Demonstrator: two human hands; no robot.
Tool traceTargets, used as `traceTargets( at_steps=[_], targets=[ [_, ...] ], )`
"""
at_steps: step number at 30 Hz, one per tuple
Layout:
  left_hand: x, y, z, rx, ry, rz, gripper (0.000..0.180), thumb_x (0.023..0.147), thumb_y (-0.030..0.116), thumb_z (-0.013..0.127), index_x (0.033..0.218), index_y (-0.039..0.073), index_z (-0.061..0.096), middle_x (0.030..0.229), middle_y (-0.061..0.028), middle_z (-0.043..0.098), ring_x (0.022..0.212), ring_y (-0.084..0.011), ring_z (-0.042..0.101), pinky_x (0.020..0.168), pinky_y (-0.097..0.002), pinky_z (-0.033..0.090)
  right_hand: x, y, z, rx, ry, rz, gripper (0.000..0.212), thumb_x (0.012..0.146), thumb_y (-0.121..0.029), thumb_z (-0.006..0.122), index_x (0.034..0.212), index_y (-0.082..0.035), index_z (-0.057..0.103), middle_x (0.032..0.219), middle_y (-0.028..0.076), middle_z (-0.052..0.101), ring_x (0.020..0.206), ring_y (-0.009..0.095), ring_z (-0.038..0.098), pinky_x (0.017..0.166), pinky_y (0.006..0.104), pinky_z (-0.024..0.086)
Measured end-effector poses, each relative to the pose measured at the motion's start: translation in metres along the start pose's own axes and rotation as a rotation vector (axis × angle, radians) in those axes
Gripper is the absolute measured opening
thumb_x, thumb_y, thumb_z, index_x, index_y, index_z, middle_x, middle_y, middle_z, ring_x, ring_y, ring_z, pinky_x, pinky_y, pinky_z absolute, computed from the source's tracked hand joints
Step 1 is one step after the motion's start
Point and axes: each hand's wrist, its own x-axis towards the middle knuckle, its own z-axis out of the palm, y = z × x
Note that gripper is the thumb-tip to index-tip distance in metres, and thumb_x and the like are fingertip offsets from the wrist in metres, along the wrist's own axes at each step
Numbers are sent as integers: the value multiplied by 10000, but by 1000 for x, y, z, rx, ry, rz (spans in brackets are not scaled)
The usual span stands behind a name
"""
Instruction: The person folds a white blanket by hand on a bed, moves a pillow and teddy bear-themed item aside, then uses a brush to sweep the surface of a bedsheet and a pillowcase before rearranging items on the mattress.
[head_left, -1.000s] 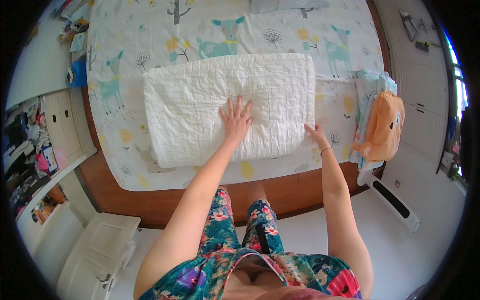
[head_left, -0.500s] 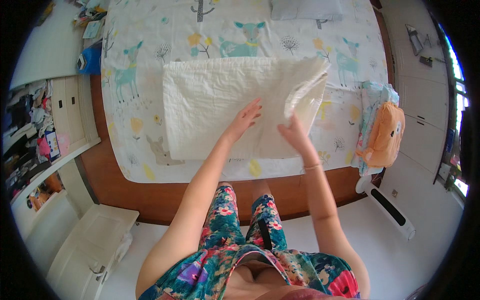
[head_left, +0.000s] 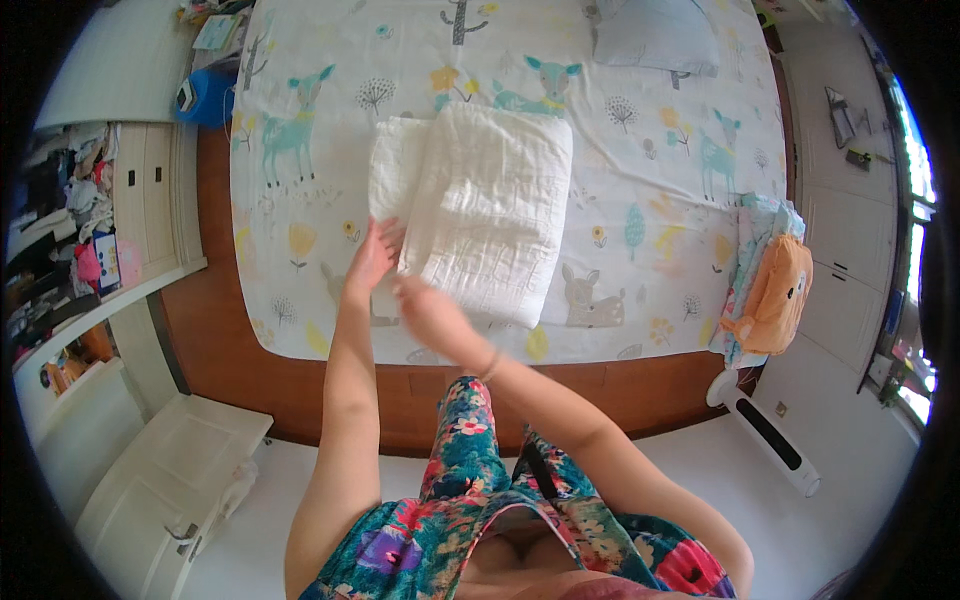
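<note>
A white quilt [head_left: 495,215] lies on the bed, its right part folded over to the left. A strip of the lower layer shows along its left side. My left hand [head_left: 376,255] is at the near left edge of that strip, fingers spread and holding nothing. Low at the near left corner of the folded-over part is my right hand [head_left: 435,315], crossed in front of my body. Its fingers look closed on the quilt's corner, though motion blurs them slightly.
The bed has a deer-print sheet [head_left: 600,250] and a wooden edge [head_left: 400,385]. A grey pillow [head_left: 655,40] is at the far right. An orange animal-shaped cushion [head_left: 778,295] rests beside folded bedding [head_left: 750,230] on the right. Open shelves [head_left: 75,230] with clothes stand at left.
The quilt's right part has swung over to the left, making it narrower and thicker. My right hand has moved left with it; my left hand has moved left to the quilt's edge.
</note>
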Motion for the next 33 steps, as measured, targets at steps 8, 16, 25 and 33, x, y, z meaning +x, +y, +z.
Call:
traceTargets(
  at_steps=[8, 16, 25, 33],
  targets=[
    [18, -22, 129, 1316, 366, 344, 548, 745, 344, 634, 1156, 46, 427, 1136, -206, 446, 1062, -308, 450, 879, -386, 380, -8, 134, -106, -244, 528, 336, 378, 698, 39, 483, 1066, 41, 395, 967, 263, 441, 891, 413, 453, 772, 421, 399],
    [22, -12, 83, 914, 414, 756, 210, 768, 182, 617, 811, -8, 540, 776, -148, 561, 682, -191, 529, 639, -296, 424, 18, 136, -118, -444, 572, 342, 576, 732, -172, 625, 1167, 78, 343, 1071, 262, 412, 967, 404, 433, 831, 413, 382],
    [9, -19, -58, 1077, 582, 302, 499, 751, 290, 632, 1072, -42, 442, 1042, -187, 521, 942, -256, 499, 806, -346, 393, 47, 160, -49, -197, 507, 472, 904, 665, -336, 698, 1278, 87, 186, 1176, 284, 381, 1085, 397, 391, 897, 409, 350],
    [43, -3, -38, 758, 476, 59, 817, 732, 499, 603, 1250, -67, 320, 1223, -183, 431, 1123, -284, 414, 937, -334, 316, 39, 193, -81, -42, 407, 534, 872, 575, -368, 754, 1216, 25, 315, 1166, 237, 406, 1105, 372, 384, 930, 395, 327]
  ],
)
